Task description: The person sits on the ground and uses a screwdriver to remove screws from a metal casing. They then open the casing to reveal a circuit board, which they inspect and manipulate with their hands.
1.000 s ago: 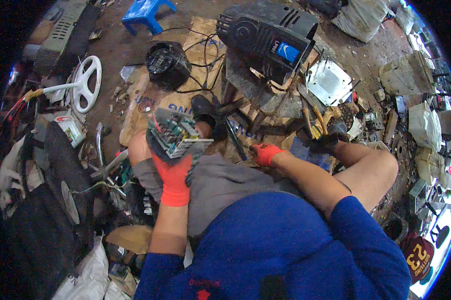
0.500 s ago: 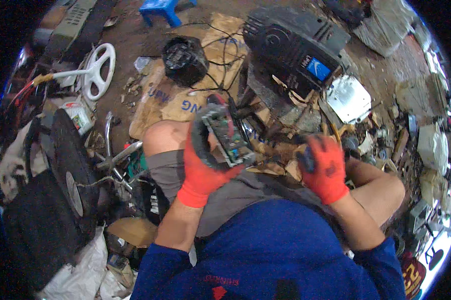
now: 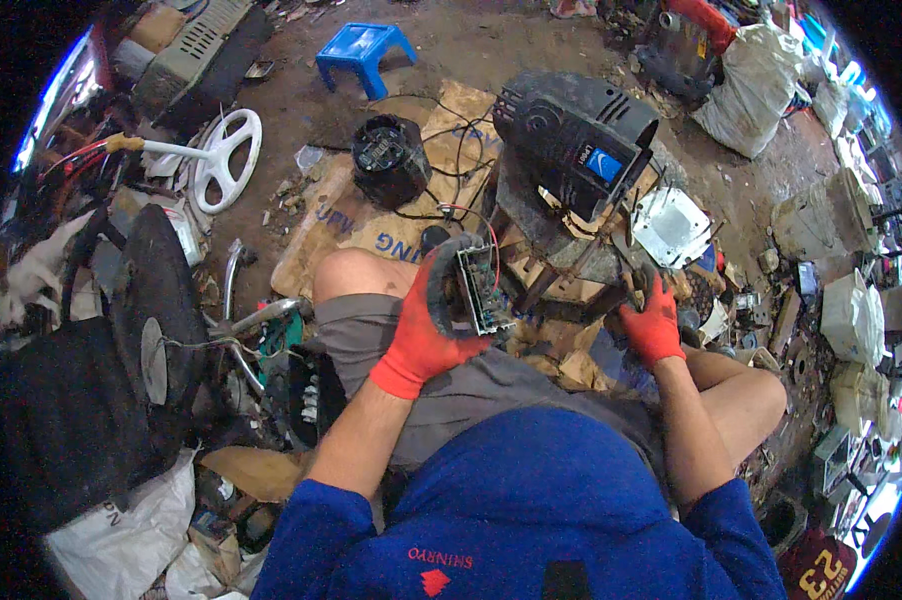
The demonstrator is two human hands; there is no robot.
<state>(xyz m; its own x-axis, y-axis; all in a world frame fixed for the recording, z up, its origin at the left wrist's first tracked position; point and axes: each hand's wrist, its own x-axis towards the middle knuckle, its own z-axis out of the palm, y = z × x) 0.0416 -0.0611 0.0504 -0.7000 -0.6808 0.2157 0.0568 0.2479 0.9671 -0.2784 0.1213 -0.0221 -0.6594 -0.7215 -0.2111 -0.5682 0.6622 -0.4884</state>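
Observation:
My left hand point(image 3: 426, 325), in a red glove with dark grip coating, is closed around a circuit board point(image 3: 482, 290) in an open metal frame. Small parts show on the board, and a thin red wire loops up from its top. My right hand point(image 3: 654, 325), gloved alike, is apart from the board, low over the scraps by my right knee. Its dark fingers are bent, and whatever lies between them cannot be made out. Ahead of it stands a black plastic housing point(image 3: 571, 140) with a blue label; a white metal plate point(image 3: 673, 228) lies beside it.
Past my left knee, a black round unit point(image 3: 391, 165) with cables sits on flattened cardboard point(image 3: 311, 235). A blue stool point(image 3: 365, 50) stands farther off. At left are a white steering wheel point(image 3: 225, 162) and a black chair part point(image 3: 151, 310). Sacks point(image 3: 754, 90) and scrap crowd the right.
My view has shifted, so the surroundings sit lower. My left hand still holds the board, now turned more upright with the red wire showing. My right hand has moved forward, lower over the scraps.

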